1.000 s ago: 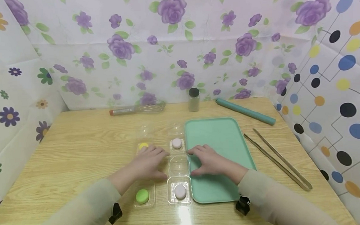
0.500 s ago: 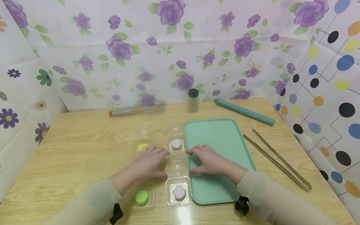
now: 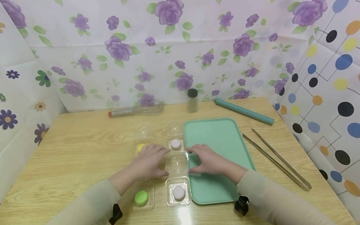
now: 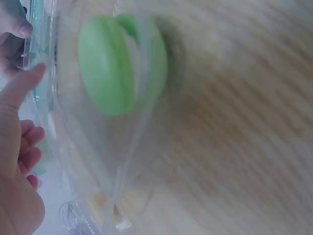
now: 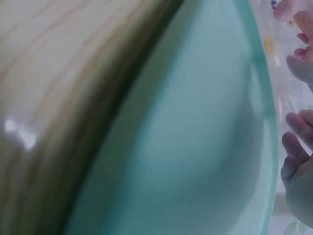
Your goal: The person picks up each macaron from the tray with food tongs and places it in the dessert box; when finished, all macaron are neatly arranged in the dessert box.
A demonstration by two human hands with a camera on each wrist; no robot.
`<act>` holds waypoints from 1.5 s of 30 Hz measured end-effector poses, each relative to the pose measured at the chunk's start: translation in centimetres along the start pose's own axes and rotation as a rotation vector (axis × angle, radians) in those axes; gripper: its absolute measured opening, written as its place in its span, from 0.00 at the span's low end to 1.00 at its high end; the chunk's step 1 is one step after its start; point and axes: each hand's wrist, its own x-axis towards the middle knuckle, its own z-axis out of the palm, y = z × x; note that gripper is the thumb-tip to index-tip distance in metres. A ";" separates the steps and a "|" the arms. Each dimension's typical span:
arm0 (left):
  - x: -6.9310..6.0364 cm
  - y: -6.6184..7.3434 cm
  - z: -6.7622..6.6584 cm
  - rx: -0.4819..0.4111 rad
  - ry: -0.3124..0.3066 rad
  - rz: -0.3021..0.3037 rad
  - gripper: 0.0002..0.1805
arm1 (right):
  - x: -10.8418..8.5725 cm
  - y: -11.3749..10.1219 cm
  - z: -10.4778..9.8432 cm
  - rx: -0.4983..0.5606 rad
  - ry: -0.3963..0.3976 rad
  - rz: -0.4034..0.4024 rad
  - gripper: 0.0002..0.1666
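Two clear plastic boxes with raised lids stand near the tray, each holding a pale purple macaron, one nearer [image 3: 179,193] and one farther [image 3: 175,144]. My left hand [image 3: 147,161] is left of the nearer box's clear lid [image 3: 177,165], thumb and fingers spread apart. Opposite it, my right hand [image 3: 209,160] hovers over the left side of the green tray [image 3: 222,192], with thumb and fingers parted. Neither hand visibly grips anything. Below my left wrist sits a green macaron [image 3: 141,198] in a clear box, large in the left wrist view. A yellow macaron [image 3: 141,147] is partly hidden behind my left fingers.
Metal tongs [image 3: 281,165] lie right of the tray. Along the back are a whisk [image 3: 135,110], a black-capped jar [image 3: 193,101] and a teal roll [image 3: 245,112]. Patterned cloth walls border the wooden table [image 3: 80,152] at the back and sides.
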 end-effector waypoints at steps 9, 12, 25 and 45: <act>-0.2 -0.1 -0.4 -0.047 0.115 0.015 0.43 | 0.0 -0.4 -0.7 0.137 -0.005 -0.005 0.53; -0.3 0.1 -0.5 -0.086 0.143 0.017 0.44 | 0.0 -0.7 -0.7 0.140 0.001 0.004 0.53; -0.3 0.8 -1.0 -0.232 0.181 0.023 0.52 | -0.1 -1.3 -1.5 0.138 0.107 -0.111 0.50; -0.1 1.0 -1.9 -0.149 0.288 0.070 0.50 | -0.1 -1.6 -2.2 0.187 0.115 -0.118 0.52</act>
